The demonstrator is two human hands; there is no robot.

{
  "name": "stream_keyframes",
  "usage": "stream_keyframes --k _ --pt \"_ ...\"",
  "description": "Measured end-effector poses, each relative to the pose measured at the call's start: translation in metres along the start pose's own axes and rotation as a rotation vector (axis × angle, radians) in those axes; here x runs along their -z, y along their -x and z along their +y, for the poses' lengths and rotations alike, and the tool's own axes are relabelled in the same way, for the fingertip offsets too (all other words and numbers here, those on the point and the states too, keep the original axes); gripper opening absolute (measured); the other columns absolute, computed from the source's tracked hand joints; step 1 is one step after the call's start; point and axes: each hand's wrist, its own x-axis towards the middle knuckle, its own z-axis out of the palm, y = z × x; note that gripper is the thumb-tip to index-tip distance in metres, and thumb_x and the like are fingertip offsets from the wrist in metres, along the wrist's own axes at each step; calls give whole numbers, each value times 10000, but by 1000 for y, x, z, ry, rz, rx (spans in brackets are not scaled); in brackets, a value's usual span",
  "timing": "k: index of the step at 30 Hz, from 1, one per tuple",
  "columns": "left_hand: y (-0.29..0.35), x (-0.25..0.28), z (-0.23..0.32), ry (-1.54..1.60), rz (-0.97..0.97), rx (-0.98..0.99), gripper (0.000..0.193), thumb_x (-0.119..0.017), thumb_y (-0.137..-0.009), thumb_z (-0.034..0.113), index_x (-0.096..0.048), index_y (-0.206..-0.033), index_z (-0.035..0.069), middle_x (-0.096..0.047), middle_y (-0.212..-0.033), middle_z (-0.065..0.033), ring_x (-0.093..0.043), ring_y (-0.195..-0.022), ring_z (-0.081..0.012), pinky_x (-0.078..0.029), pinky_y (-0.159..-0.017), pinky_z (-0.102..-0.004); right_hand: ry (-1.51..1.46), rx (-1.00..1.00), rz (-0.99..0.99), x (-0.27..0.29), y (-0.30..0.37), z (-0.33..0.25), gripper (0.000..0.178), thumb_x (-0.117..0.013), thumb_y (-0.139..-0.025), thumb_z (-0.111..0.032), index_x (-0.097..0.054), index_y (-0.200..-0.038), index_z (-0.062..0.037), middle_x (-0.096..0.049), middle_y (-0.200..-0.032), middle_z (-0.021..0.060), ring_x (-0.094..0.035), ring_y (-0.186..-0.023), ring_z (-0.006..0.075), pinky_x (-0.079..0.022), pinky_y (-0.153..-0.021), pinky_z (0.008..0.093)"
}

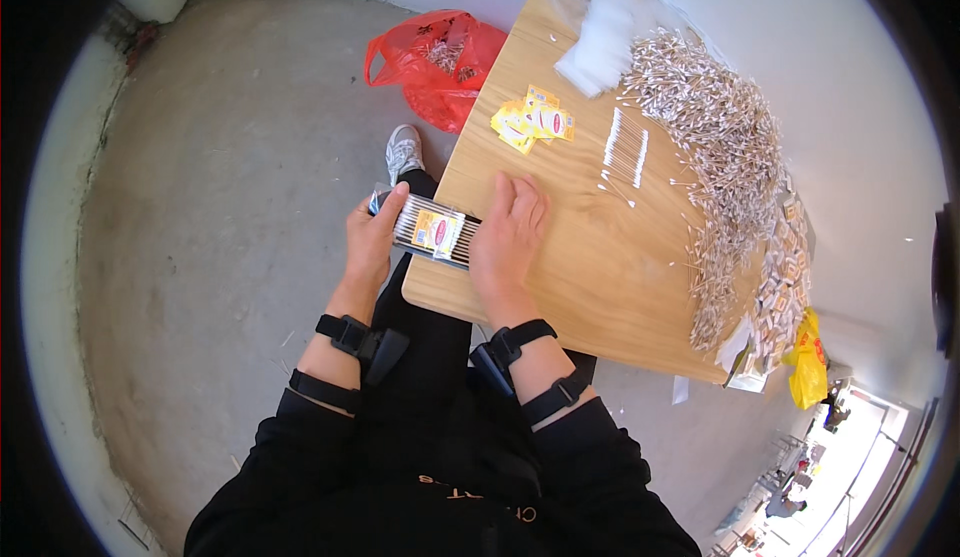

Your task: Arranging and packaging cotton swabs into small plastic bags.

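My L hand (369, 242) grips swab pack (432, 230), ctr-left of frame; R hand (507, 242) covers its R end, can't tell if grasping. Risk: swabs (407, 221) spill if end's unsealed & tilts.

Red bag (440, 105) sits top ctr, yel bag (808, 372) lower R, grey flr (220, 207) L, wht wall (840, 97) R.
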Motion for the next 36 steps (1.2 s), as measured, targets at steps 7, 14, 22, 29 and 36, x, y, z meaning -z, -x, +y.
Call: stream_keyframes --k 7,14,22,29,36 --pt "3 -2 2 -101 40 -59 199 -695 -877 232 -623 -807 60 -590 -720 40 -525 -624 -29 -413 -563 -206 -86 -36 26 -3 -3 -19 406 -510 -826 -14 -490 -1231 -1 -464 -1202 171 -397 -1225 351 -284 -1073 451" --pt "5 -3 6 -129 59 -58 193 -696 -876 226 -619 -807 64 -587 -719 42 -514 -614 -30 -408 -549 -211 -1121 -567 216 12 35 -27 390 -391 -995 -202 -416 -1306 30 -398 -1302 182 -383 -1272 281 -293 -1084 376" --pt "2 0 6 -146 54 -120 215 -705 -867 228 -623 -793 43 -561 -704 52 -466 -610 -27 -382 -540 -217 -1138 -552 193 6 26 -75 452 -338 -1002 -289 -377 -1324 26 -388 -1262 180 -393 -1222 293 -263 -1078 388" --pt "6 -3 10 -271 98 -115 279 -605 -931 322 -623 -850 56 -534 -775 40 -456 -699 -51 -395 -617 -241 -1316 -515 161 1 26 -28 404 -510 -931 -143 -422 -1294 9 -434 -1198 153 -463 -1149 245 -424 -946 358" --pt "2 22 20 -473 372 -468 470 -444 -977 381 -471 -1232 -12 -488 -1197 -109 -455 -1114 -188 -364 -934 -342 -404 -653 288 81 -12 148 439 -687 -791 -130 -539 -1200 -71 -500 -1037 112 -553 -905 201 -470 -781 300"
